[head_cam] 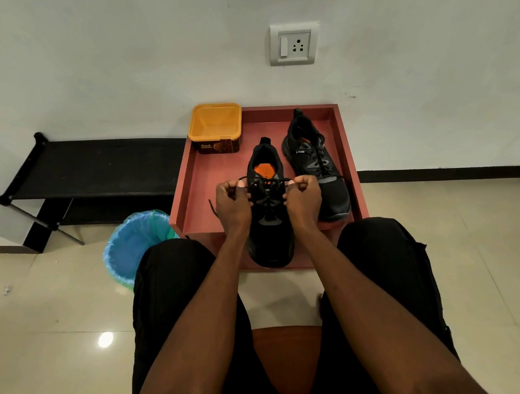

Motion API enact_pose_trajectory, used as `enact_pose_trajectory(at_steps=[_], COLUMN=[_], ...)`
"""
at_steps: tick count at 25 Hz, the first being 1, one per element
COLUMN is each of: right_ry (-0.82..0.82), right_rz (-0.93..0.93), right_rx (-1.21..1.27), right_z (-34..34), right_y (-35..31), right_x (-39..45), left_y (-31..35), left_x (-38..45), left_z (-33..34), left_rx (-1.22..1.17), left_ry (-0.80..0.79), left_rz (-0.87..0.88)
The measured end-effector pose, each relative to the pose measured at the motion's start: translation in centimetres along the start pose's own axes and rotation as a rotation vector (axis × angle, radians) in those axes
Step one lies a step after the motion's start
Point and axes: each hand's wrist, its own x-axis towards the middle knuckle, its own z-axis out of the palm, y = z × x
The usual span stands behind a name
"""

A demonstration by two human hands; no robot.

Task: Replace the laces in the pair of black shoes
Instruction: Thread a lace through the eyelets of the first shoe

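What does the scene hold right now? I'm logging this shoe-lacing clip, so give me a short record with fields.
near shoe: black, on the red tray, toe towards the person
far shoe: black, laced, on the tray, to the right
left hand: grip closed on the lace
right hand: grip closed on the other end of the lace
yellow tub: open, far left corner of the tray
blue bin: on the floor, left of the tray

"Amul" — tub; "CLYMB" — shoe
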Motion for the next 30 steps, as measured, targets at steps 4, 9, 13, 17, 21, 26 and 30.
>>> enact_pose_trajectory(at_steps=[4, 9, 13, 17, 21, 26, 30], right_ry=[-0.112, -0.13, 0.061, 0.039, -0.085, -0.034, 0.058], right_rz=[0.014, -0.002, 0.068, 0.109, 0.151, 0.121, 0.122], right_rx=[-0.06, -0.041, 0.087, 0.142, 0.113, 0.071, 0.061], right_z=[0.3, 0.7, 0.1, 0.1, 0.7, 1.0, 0.5], right_y=[0.9, 0.9, -0.1, 0.1, 0.8, 0.3, -0.2], right_x=[-0.6, -0.5, 0.4, 0.2, -0.5, -0.5, 0.2], left_y=[-1.1, -0.7, 0.0, 0.0, -0.7, -0.6, -0.4], left_x=[-0.2, -0.6, 0.3, 0.1, -0.6, -0.7, -0.3], left_z=[0.3, 1.1, 0.4, 0.0, 0.9, 1.3, 1.0], left_rx=[0.135, 0.125, -0.051, -0.054, 0.017, 0.035, 0.031], left_ry=[-0.101, -0.082, 0.171, 0.073, -0.084, -0.035, 0.053], left_rz=[-0.033, -0.067, -0.144, -0.146, -0.153, -0.129, -0.156])
